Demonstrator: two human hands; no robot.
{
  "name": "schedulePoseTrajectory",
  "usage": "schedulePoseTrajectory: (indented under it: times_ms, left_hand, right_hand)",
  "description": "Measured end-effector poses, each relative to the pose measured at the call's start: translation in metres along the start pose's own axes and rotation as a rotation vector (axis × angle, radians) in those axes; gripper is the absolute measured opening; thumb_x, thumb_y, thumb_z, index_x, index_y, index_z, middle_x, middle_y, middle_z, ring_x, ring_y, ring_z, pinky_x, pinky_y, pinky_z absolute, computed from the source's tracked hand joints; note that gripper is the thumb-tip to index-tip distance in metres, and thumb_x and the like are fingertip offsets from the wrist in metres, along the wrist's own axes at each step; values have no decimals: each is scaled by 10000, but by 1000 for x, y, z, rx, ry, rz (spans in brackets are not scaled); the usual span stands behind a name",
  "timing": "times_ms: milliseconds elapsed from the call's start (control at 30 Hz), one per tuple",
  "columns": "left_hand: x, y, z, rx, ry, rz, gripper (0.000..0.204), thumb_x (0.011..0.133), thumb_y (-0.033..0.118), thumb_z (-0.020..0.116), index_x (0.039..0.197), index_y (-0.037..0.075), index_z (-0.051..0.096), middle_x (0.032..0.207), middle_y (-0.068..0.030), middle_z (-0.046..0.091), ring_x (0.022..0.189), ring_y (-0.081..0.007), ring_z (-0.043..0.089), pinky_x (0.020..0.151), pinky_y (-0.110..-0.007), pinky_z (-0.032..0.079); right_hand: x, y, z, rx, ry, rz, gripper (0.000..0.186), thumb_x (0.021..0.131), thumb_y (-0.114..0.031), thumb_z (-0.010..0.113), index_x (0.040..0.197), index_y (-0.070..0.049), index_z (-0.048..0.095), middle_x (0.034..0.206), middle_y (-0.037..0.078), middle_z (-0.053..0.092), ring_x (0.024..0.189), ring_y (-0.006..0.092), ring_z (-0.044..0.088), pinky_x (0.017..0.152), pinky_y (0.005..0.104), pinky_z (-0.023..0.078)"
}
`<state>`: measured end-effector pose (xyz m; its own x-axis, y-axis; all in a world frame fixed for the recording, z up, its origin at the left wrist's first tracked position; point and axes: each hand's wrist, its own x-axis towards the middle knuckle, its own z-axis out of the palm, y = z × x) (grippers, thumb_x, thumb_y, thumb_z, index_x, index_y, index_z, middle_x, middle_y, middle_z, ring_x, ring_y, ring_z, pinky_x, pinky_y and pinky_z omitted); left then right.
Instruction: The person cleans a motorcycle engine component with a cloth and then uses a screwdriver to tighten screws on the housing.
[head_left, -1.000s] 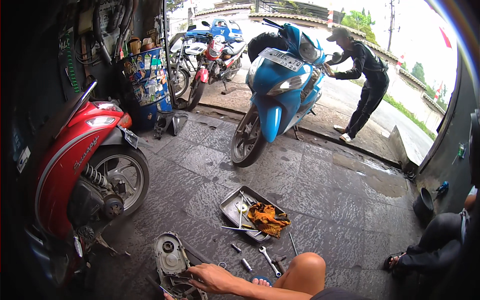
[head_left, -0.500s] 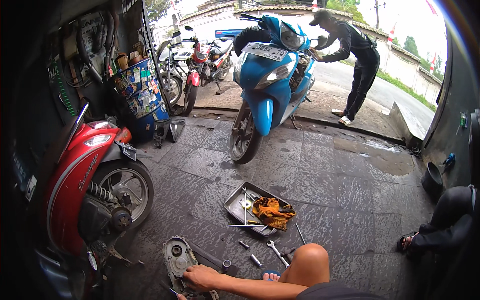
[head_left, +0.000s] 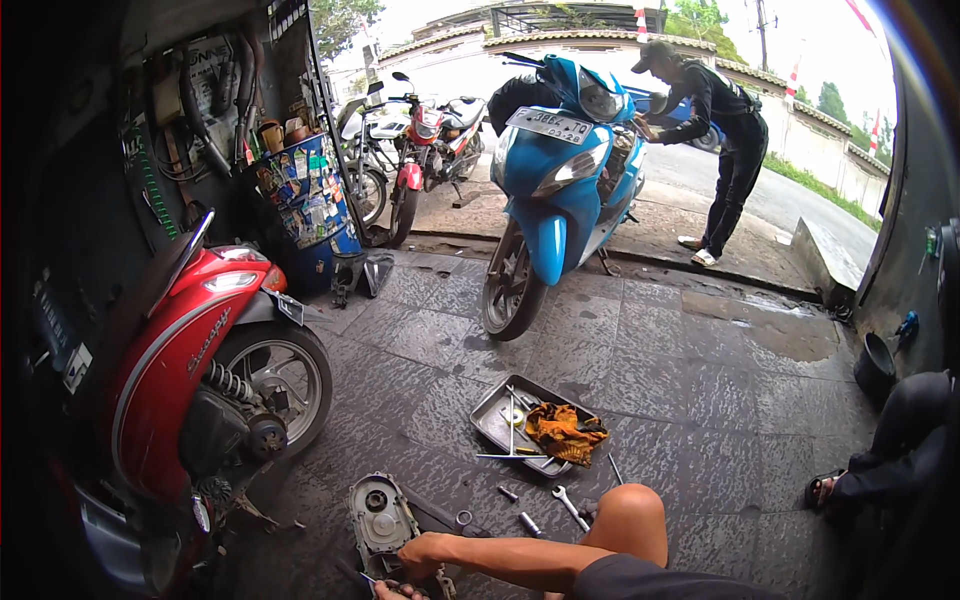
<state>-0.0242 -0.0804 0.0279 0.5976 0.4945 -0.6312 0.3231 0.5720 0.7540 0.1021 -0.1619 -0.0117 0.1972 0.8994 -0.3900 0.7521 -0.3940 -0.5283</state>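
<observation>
A grey metal engine casing with round openings lies on the floor at the lower middle. My right hand is closed over its near part, with the fingertips hidden on the far side of the hand. At the bottom edge, my left hand is closed on a slim tool with a dark end and a thin shiny stretch near the fingers. That hand is partly cut off by the frame, so the tool's kind is unclear. A metal ring lies right of the casing.
Sockets and a wrench lie beside my knee. A metal tray holds tools and an orange cloth. A red scooter stands left, a blue one ahead with a person behind it. Another person's leg is at right.
The view has turned slightly, so the whole scene sits lower and further right. My left hand shows more at the bottom edge. My right hand stays on the casing.
</observation>
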Motion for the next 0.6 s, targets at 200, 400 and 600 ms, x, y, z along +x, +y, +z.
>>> schedulePoseTrajectory:
  times_ms: [200,400,600]
  left_hand:
    - [9,-9,10,-190,92,-60,301,933,403,386,783,146,424,547,-2,412,409,-115,349,356,-257,311]
    - [8,-15,9,-280,94,-37,293,927,399,412,787,142,432,547,12,380,418,-113,327,369,-259,288]
    - [7,-10,17,-262,249,-21,301,934,368,413,770,118,446,552,1,375,438,-119,335,392,-287,272]
  right_hand:
    - [-25,-17,3,575,20,320,338,734,-267,534,830,52,592,676,148,617,533,261,613,461,361,474]
    - [-25,-19,13,523,97,488,425,723,-261,528,1057,-2,565,811,174,653,661,291,655,557,395,502]
    - [-43,-58,21,539,297,620,438,791,-283,510,1137,-15,526,997,224,638,948,358,622,772,450,481]
